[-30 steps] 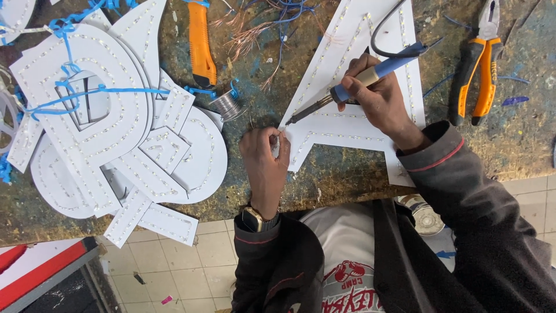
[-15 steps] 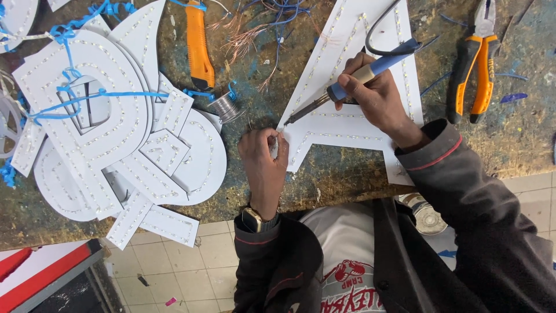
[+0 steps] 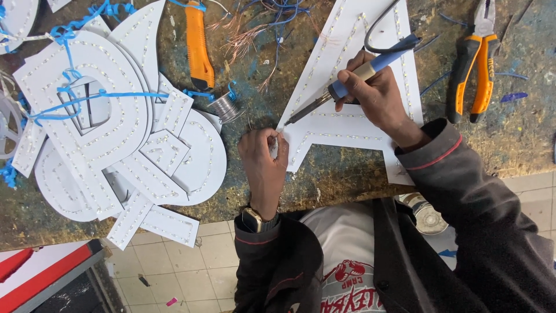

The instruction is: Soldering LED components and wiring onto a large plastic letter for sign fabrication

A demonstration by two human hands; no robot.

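My right hand [image 3: 379, 95] grips a soldering iron [image 3: 347, 84] with a blue and cream handle, its dark tip pointing down-left onto the edge of a white letter-shaped panel [image 3: 341, 124] lined with small LED dots. My left hand [image 3: 263, 165] pinches a thin strand of solder wire at that same edge, fingertips just below the iron's tip. The iron's black cord loops up over the panel. A watch sits on my left wrist.
A solder spool [image 3: 223, 107] lies left of the panel. A pile of white LED letter pieces [image 3: 98, 133] tied with blue cord fills the left. An orange utility knife [image 3: 198, 46], loose copper wires [image 3: 249, 35] and orange-handled pliers [image 3: 478, 64] lie on the worn bench.
My left hand has stayed pinched at the panel's edge. The soldering iron's tip has shifted slightly along that edge toward my left fingers.
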